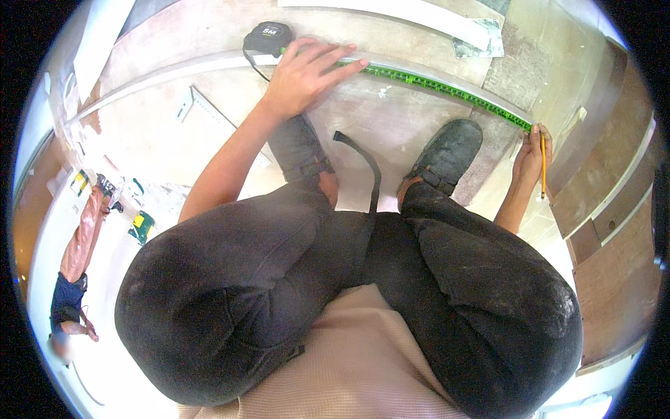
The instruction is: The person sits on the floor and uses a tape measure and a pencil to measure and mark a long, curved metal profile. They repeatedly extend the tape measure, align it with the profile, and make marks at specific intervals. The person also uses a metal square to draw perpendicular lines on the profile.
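A black tape measure case (pixel 268 37) lies on the floor at the top centre-left, its green blade (pixel 445 89) pulled out to the right along a long, thin pale strip (pixel 209 64). My left hand (pixel 309 76) lies with fingers spread over the blade just right of the case, pressing on it and the strip. At the blade's far end, my right hand (pixel 533 149) pinches the tip against the strip and also holds a yellow pencil (pixel 544 167), which points down the picture. A black strap hangs between my shoes.
A metal square (pixel 212 111) lies left of my left shoe. A white board (pixel 398 13) and a small dusty sheet (pixel 492 39) are beyond the strip. Brown wooden panels (pixel 617 283) stand at right. Another person (pixel 76 262) stands at far left near green-and-yellow boxes (pixel 141 228).
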The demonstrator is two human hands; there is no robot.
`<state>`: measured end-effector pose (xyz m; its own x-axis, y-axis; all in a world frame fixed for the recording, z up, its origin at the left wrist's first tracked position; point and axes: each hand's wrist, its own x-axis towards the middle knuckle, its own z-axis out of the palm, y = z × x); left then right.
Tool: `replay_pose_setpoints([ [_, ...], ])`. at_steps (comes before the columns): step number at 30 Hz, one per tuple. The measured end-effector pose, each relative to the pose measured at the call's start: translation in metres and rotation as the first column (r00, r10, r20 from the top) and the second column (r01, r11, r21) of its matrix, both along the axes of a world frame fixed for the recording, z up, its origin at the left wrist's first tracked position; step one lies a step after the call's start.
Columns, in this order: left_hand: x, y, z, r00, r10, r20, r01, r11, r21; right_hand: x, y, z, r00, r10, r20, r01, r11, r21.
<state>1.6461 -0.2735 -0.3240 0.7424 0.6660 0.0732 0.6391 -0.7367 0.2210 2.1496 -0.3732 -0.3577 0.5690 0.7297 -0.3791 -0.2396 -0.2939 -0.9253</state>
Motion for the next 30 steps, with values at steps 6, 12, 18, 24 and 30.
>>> replay_pose_setpoints([
  [6,-0.003,-0.006,-0.011,0.996,-0.036,0.081,0.035,0.999,0.012,0.000,-0.011,-0.006,0.999,-0.030,0.030,0.031,0.999,-0.010],
  [12,-0.007,0.000,-0.017,0.992,-0.075,0.105,0.073,0.997,0.023,-0.003,-0.008,-0.004,0.998,-0.044,0.036,0.045,0.999,-0.004],
  [18,-0.006,0.012,-0.019,0.995,-0.040,0.089,0.042,0.999,-0.016,0.000,0.008,0.000,0.998,-0.022,0.054,0.024,0.999,-0.040],
  [24,-0.005,0.023,-0.019,0.994,-0.020,0.111,0.020,1.000,0.001,0.003,0.019,-0.002,0.999,-0.011,0.049,0.013,0.999,-0.045],
  [30,-0.005,0.024,-0.018,0.992,-0.052,0.116,0.051,0.999,0.016,0.012,0.016,-0.001,0.998,0.058,0.026,-0.055,0.995,-0.082],
])
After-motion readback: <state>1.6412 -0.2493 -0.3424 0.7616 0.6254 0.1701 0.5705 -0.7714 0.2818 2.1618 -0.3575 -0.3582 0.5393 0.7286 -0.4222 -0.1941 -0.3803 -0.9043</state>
